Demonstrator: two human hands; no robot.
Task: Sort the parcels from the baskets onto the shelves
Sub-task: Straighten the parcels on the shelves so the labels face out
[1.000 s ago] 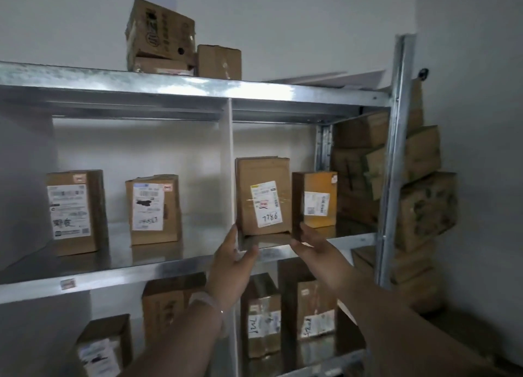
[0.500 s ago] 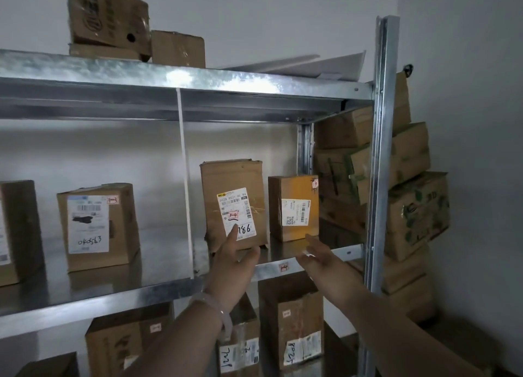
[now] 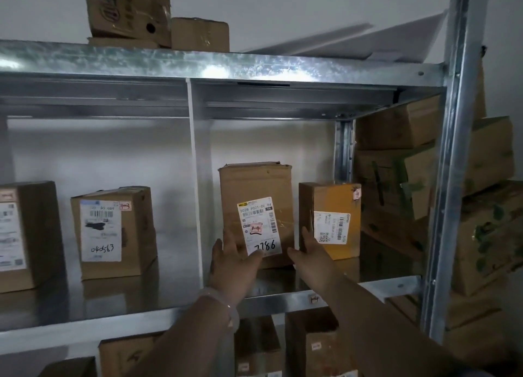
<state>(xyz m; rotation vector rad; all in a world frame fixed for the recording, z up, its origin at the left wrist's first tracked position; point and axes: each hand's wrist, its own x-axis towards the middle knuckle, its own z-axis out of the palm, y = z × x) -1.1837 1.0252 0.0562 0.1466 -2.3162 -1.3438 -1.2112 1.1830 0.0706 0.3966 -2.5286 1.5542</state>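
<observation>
Two hands, head view: both reach up to the middle shelf and flank one parcel in the compartment right of the divider.
Left hand (image 3: 232, 266): fingers straight and spread, lying up along the lower left edge of the parcel. The thumb is laid across the front, over the bottom corner of the label. No finger curls round the box.
Right hand (image 3: 311, 256): fingers straight, pointing up into the gap between the parcel and its right-hand neighbour. The thumb stretches left toward the parcel's lower right corner. It grasps nothing, and contact with the cardboard cannot be told.
Task parcel: tall brown cardboard parcel (image 3: 256, 187), upright on the middle shelf. Its white shipping label faces front, hand-marked "7786".
Neighbour: shorter orange-yellow cardboard parcel (image 3: 336, 201), upright just beside it on the right, with its white label to the front.
Shelf: galvanised steel middle shelf (image 3: 85, 327), its surface reflecting the boxes.
Divider: thin white upright panel (image 3: 195, 178), running between the middle and top shelves.
Left compartment: brown cardboard box marked "040563" (image 3: 113, 232) and a labelled brown box at the frame edge (image 3: 28, 235), set apart from each other.
Top shelf (image 3: 283, 65): two worn brown cartons (image 3: 127, 8) touching each other, with flat white sheets (image 3: 368, 42) to their right.
Lower shelf: brown labelled parcels (image 3: 311, 345), partly hidden by the arms.
Beyond the steel corner post (image 3: 452, 178): stacked brown cartons with green print (image 3: 486, 235).
Left wrist: pale bangle (image 3: 226, 306).
</observation>
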